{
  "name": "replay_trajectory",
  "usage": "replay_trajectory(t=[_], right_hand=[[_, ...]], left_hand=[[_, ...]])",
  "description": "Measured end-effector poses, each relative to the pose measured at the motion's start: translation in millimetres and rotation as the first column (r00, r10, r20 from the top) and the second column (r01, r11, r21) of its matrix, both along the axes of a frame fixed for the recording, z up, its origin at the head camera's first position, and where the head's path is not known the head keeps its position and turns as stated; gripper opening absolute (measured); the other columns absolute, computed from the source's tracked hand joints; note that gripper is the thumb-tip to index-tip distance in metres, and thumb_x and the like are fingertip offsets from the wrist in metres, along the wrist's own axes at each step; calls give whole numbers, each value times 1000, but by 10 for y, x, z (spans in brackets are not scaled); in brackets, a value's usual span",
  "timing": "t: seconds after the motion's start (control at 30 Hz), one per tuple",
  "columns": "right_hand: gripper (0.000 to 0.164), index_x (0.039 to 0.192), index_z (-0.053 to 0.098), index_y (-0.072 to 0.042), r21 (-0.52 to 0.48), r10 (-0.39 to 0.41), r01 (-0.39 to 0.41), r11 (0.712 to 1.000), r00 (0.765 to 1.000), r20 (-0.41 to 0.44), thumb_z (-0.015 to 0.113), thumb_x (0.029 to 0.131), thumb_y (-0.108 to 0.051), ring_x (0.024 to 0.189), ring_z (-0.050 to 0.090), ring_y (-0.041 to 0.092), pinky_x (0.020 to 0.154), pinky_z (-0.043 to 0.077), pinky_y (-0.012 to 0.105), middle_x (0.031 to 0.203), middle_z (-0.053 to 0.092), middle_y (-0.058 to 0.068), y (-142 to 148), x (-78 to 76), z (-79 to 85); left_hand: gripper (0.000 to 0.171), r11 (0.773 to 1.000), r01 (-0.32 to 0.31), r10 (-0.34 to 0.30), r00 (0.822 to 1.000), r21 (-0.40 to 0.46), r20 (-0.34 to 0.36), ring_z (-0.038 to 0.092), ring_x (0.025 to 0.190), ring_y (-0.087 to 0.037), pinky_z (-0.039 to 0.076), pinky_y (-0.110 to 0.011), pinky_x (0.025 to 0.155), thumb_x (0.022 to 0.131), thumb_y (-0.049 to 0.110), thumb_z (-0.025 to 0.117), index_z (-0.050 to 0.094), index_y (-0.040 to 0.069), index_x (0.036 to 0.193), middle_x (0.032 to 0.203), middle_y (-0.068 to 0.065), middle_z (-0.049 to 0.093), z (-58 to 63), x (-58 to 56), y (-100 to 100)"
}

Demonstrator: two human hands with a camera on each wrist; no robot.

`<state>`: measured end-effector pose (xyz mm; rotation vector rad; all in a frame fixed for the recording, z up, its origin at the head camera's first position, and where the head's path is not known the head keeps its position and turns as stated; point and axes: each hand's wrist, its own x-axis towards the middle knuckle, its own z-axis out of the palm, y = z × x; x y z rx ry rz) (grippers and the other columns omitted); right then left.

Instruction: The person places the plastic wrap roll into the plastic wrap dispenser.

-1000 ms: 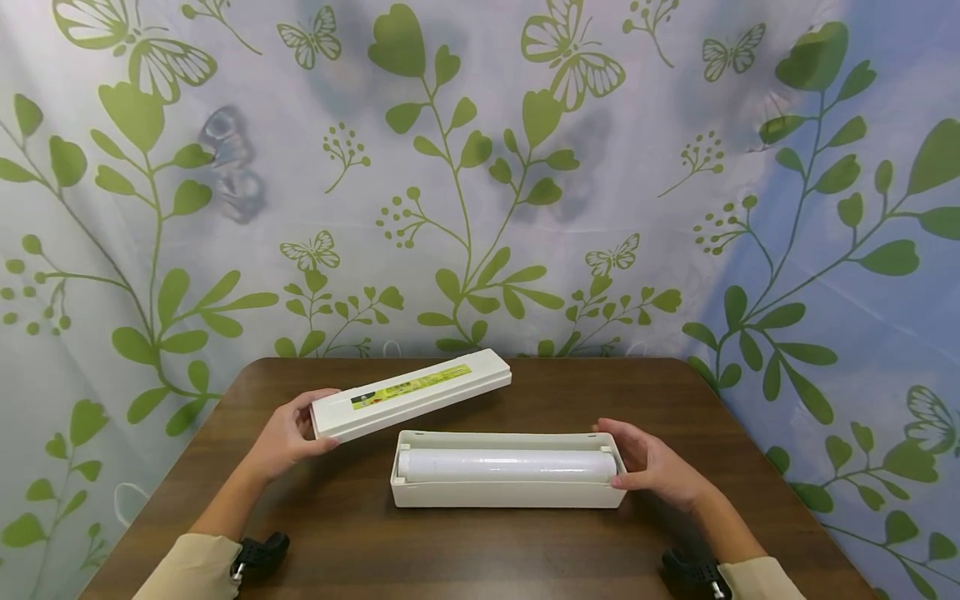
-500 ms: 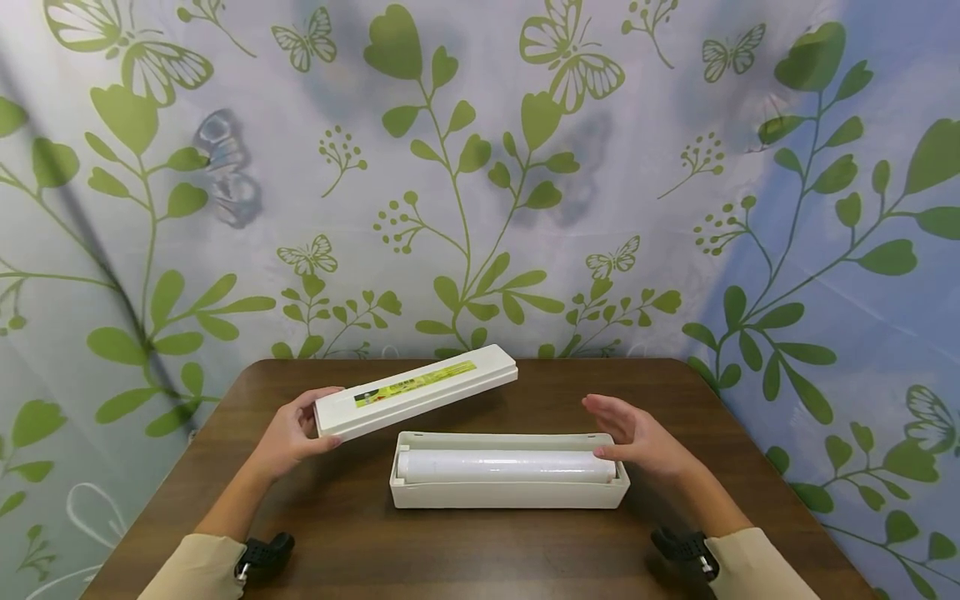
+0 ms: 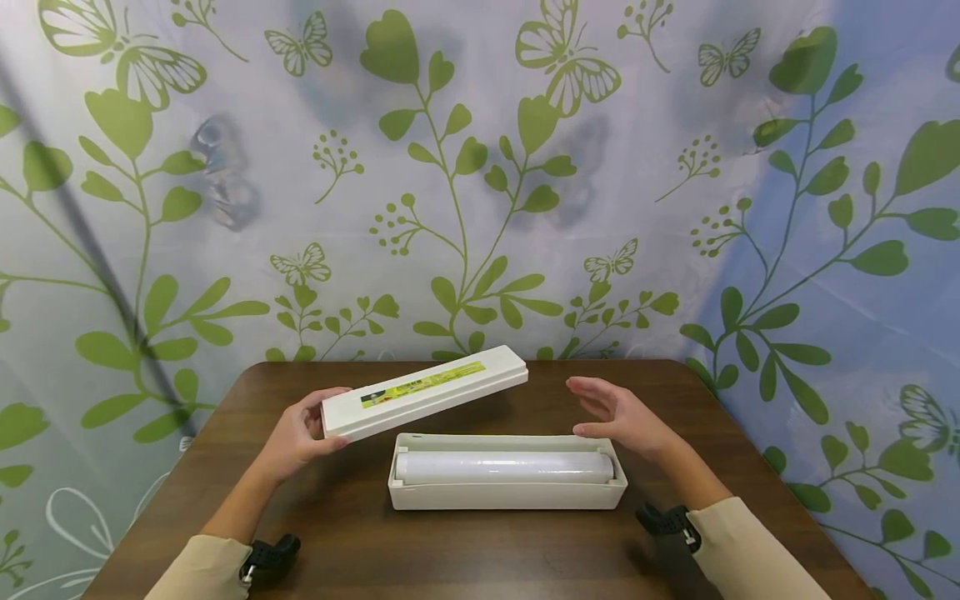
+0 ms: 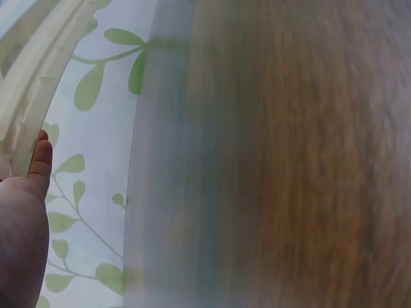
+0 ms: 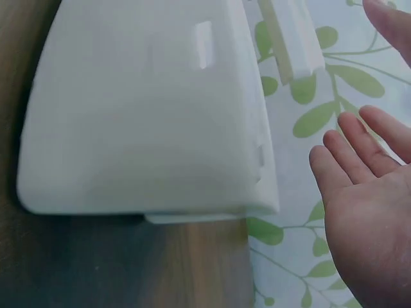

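My left hand grips the left end of a long white lid with a yellow-green label. The lid is held tilted, its right end higher, behind and above the open box. In the left wrist view the lid's pale underside shows at the upper left, fingers along its edge. On the table stands a white plastic-wrap box, with a roll of plastic wrap lying in it. My right hand hovers by the box's right end, fingers apart and holding nothing; the right wrist view shows its palm beside the box's end wall.
The brown wooden table has its far edge close to a curtain printed with green leaves and butterflies. Black straps circle both wrists below beige sleeves.
My right hand has let go of the box's right end, rising and shifting left toward the lid. My left hand has carried the lid slightly to the right. The box stays in place.
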<state>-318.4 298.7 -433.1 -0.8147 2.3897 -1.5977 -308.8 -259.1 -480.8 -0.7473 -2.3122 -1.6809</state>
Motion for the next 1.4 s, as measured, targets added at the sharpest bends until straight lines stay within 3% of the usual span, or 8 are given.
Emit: replay_trajectory(t=[0.37,0.73,1.0,1.23,1.4], right_hand=[[81,153,40,-1,36,-59,60,998,998,-31,83,86,-16,151,33,42,118,35,43,161,39,20,-125,-182,113],[83,153,40,-1,64,-69,71,995,997,-29,84,86,-19,151,34,40,119,35,48,160,41,18,-183,-337,191],[84,155,38,-2,82,-48,50,995,998,-33,83,86,-19,151,34,39,119,37,45,161,39,18,-201,-404,213],[86,155,38,-4,55,-2,1,999,1000,19,85,84,-16,150,36,39,120,35,51,161,40,18,-223,-450,231],[90,156,37,-6,36,26,-28,999,998,54,87,81,-14,148,40,39,114,45,40,160,40,19,-237,-484,234]], left_hand=[[71,998,49,-49,999,36,8,61,99,-6,56,-18,81,79,-8,81,50,-6,142,133,-22,54,0,8,131],[70,995,88,-87,996,57,-17,62,100,-7,56,-19,81,78,-9,80,50,-7,141,132,-22,55,-12,44,232],[71,985,137,-136,990,101,-24,62,104,-8,57,-20,83,77,-12,79,48,-10,141,137,-25,54,18,72,306],[71,973,181,-181,983,141,-12,62,108,-9,58,-22,84,77,-13,78,48,-10,141,141,-19,54,22,98,357],[71,970,197,-198,980,142,-1,62,107,-10,59,-23,83,78,-12,78,48,-7,142,143,-17,54,31,113,383]])
